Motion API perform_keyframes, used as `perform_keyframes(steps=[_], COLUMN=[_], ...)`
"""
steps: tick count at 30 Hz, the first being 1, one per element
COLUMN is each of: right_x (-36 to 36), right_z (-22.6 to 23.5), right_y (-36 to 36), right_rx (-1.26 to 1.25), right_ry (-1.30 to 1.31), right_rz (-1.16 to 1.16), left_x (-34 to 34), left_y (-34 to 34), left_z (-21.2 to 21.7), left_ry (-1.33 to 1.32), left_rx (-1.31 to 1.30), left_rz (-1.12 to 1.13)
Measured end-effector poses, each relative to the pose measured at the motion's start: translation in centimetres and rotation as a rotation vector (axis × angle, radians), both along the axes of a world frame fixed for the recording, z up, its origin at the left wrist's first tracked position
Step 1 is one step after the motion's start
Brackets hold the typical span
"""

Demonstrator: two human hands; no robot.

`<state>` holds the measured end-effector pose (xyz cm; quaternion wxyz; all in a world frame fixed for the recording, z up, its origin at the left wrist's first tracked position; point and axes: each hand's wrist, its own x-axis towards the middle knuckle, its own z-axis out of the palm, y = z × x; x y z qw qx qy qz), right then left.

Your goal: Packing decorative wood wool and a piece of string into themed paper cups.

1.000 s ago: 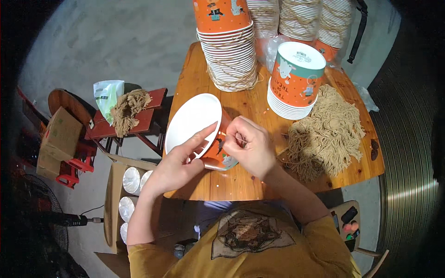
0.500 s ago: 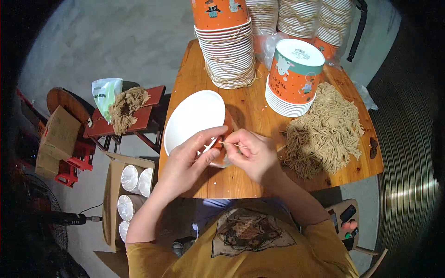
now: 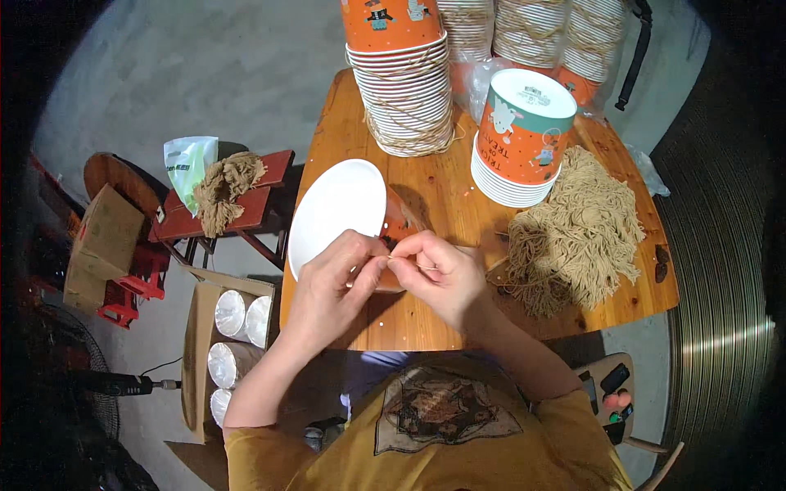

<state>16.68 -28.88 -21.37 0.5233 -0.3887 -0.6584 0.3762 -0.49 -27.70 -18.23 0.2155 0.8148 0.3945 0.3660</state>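
Threading looks like the step here, so the twine is best kept short and taut between the fingertips while the tub is steadied on its side. Both hands are pinched narrow: a thin strand of twine [image 3: 405, 260] is held between the left hand [image 3: 334, 282] and right hand [image 3: 442, 277]. An orange paper tub [image 3: 395, 233] with a white base is pressed against the wooden table [image 3: 442, 196], tipped over, just beyond and touching the fingers. A loose twine pile [image 3: 577, 229] is lying to the right, and stacked tubs [image 3: 405, 74] are seen at the far edge.
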Motion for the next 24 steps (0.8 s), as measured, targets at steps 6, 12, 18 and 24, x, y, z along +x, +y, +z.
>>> perform_keyframes(steps=[6,12,18,24], right_x=[-0.6,-0.7,-0.8,-0.8], right_z=[-1.0,-2.1,-1.4,-1.6], right_y=[0.6,2.1,2.1,2.3], right_rx=[-0.024,0.028,0.095,0.099], right_ry=[0.224,0.190,0.112,0.093], right_rz=[0.013,-0.066,-0.130,-0.114], left_x=[-0.2,-0.1,0.0,0.0], left_y=[0.0,-0.1,-0.4,-0.2], left_z=[-0.5,-0.4,0.0,0.1], left_ry=[0.031,-0.094,-0.031,-0.010], left_rx=[-0.006,-0.269,-0.313,-0.320], left_rz=[-0.015,0.036,0.054,0.045])
